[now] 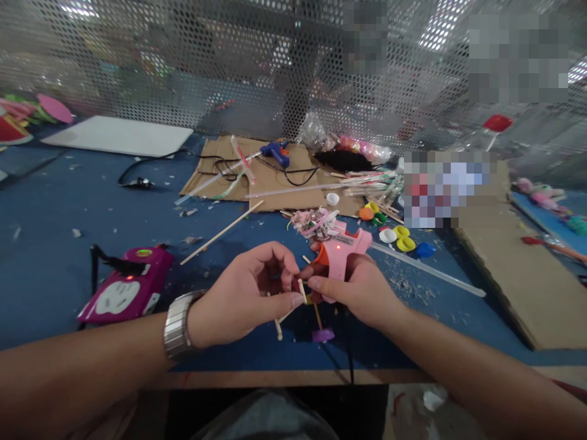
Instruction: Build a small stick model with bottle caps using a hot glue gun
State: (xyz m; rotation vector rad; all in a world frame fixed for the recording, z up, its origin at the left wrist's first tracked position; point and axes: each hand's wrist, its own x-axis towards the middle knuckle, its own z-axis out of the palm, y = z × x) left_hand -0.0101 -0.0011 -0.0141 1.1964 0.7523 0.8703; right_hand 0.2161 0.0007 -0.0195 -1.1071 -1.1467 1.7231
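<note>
My right hand (pixel 362 290) is wrapped round a pink hot glue gun (pixel 342 250) with an orange nozzle pointing left. My left hand (pixel 247 293), with a metal watch (pixel 178 324) on the wrist, pinches a small craft piece made of thin wooden sticks (pixel 301 290) right at the nozzle. A stick with a purple cap (pixel 323 334) hangs below the two hands. Both hands meet above the near edge of the blue table (pixel 55 256).
A magenta box with a lit lamp (pixel 126 287) lies at the left. Cardboard sheets (pixel 275 177), a blue glue gun (pixel 276 153), long sticks (pixel 222 232), coloured bottle caps (pixel 398 235) and a clear glue stick (pixel 426 269) lie beyond. A perforated metal screen (pixel 183 61) stands behind.
</note>
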